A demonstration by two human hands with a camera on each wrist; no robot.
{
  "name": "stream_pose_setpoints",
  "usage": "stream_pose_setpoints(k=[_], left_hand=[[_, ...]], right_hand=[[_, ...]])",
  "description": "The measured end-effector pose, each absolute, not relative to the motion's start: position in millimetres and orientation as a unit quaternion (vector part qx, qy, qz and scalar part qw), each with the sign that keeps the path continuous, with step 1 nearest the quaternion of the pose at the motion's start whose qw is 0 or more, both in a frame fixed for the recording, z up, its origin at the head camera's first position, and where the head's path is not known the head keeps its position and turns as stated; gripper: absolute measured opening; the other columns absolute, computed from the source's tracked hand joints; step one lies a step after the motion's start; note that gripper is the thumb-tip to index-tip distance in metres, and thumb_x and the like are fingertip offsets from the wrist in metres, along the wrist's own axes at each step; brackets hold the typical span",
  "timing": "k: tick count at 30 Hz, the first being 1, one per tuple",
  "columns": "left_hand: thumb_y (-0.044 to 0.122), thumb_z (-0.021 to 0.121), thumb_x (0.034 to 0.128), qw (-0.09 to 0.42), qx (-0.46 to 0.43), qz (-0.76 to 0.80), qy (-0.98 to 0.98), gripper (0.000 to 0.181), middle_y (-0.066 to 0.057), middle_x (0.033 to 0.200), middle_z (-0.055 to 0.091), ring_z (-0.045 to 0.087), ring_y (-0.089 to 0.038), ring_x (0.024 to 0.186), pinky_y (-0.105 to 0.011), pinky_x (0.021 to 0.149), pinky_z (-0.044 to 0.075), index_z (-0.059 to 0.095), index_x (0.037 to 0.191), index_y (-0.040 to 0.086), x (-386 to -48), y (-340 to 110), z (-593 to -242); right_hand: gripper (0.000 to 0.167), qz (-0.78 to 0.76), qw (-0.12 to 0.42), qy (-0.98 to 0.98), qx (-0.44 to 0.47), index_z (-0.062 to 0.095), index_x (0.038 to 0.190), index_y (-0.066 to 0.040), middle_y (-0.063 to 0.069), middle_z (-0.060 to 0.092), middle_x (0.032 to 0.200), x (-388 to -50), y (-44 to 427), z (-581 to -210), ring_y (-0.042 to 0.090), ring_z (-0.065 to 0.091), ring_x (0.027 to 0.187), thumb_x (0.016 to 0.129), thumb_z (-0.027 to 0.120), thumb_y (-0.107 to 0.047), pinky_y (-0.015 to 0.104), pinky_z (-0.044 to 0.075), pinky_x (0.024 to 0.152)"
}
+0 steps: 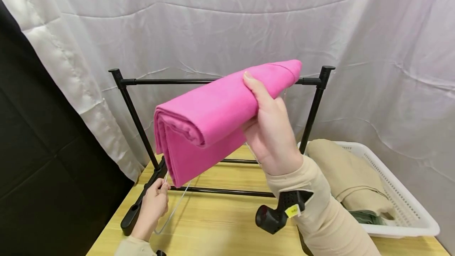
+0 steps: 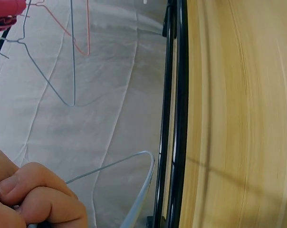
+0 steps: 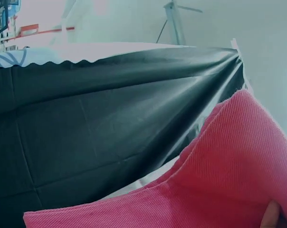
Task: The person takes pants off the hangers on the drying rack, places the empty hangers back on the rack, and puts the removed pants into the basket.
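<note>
In the head view my right hand (image 1: 275, 129) grips a folded bright pink cloth (image 1: 213, 110), thumb on top and the other fingers hidden beneath it. The cloth is raised in front of the rack, its layered end facing left. At the lower left, my left hand (image 1: 154, 200) pinches a pale wire hanger (image 1: 177, 204). Curled fingers of that hand show in the left wrist view beside the hanger's bent corner (image 2: 148, 175). Part of the hanger is hidden behind the cloth. The right wrist view shows the pink cloth (image 3: 229, 166) close up, with one fingertip (image 3: 271, 214) on it.
A black rack (image 1: 136, 123) stands on the wooden table (image 1: 227, 216). A grey-blue hanger (image 2: 73, 61) and a pink hanger (image 2: 88, 28) hang further back. To the right, a white basket (image 1: 419, 224) holds folded beige cloth (image 1: 348, 177) and dark green cloth (image 1: 366, 217). Pale curtain (image 1: 227, 31) hangs behind.
</note>
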State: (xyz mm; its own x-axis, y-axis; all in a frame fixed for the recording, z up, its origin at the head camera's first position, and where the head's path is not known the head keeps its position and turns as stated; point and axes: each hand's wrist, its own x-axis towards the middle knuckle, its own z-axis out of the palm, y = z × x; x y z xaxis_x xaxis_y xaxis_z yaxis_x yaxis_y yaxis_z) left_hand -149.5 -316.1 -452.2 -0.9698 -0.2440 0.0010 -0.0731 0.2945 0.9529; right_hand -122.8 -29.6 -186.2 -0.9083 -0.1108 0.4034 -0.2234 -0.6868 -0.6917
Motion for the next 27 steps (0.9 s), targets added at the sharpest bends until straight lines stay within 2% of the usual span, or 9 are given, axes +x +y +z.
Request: stream_pose_setpoints(k=[7, 12, 20, 27], left_hand=[[0.021, 0.039, 0.1177, 0.077, 0.097, -0.588, -0.799, 0.024, 0.006, 0.057, 0.036, 0.030, -0.007, 0.042, -0.020, 0.043, 0.026, 0.054, 0.115, 0.002, -148.7, -315.2, -449.4], [0.022, 0.039, 0.1179, 0.078, 0.099, -0.588, -0.799, 0.025, 0.005, 0.057, 0.038, 0.031, -0.008, 0.042, -0.022, 0.043, 0.028, 0.054, 0.117, 0.002, -146.5, -315.7, -447.3], [0.023, 0.041, 0.1178, 0.080, 0.107, -0.590, -0.796, 0.024, 0.004, 0.058, 0.040, 0.034, -0.009, 0.042, -0.022, 0.044, 0.029, 0.054, 0.117, 0.003, -144.9, -317.8, -445.8], [0.025, 0.042, 0.1179, 0.079, 0.101, -0.593, -0.795, 0.025, 0.005, 0.058, 0.038, 0.030, -0.008, 0.043, -0.022, 0.044, 0.028, 0.054, 0.115, 0.004, -144.8, -319.2, -445.5]], right_hand=[[0.021, 0.912, 0.060, -0.360, 0.189, 0.061, 0.124, -0.010, 0.002, 0.072, 0.109, -122.9, -9.2, -180.1, 0.014, 0.073, 0.096, 0.108, 0.066, -0.022, 0.029, 0.061, 0.089], [0.030, 0.915, 0.086, -0.343, 0.192, 0.056, 0.130, -0.012, 0.001, 0.070, 0.109, -126.7, 4.5, -177.1, 0.013, 0.072, 0.094, 0.105, 0.070, -0.019, 0.027, 0.061, 0.089], [0.045, 0.938, 0.090, -0.286, 0.176, 0.053, 0.139, -0.009, 0.010, 0.068, 0.127, -129.7, 31.0, -176.4, 0.021, 0.072, 0.108, 0.100, 0.076, -0.010, 0.033, 0.062, 0.096], [0.045, 0.948, 0.077, -0.266, 0.160, 0.054, 0.139, -0.011, 0.009, 0.071, 0.126, -137.0, 50.9, -183.6, 0.023, 0.071, 0.109, 0.100, 0.075, -0.008, 0.035, 0.063, 0.094]])
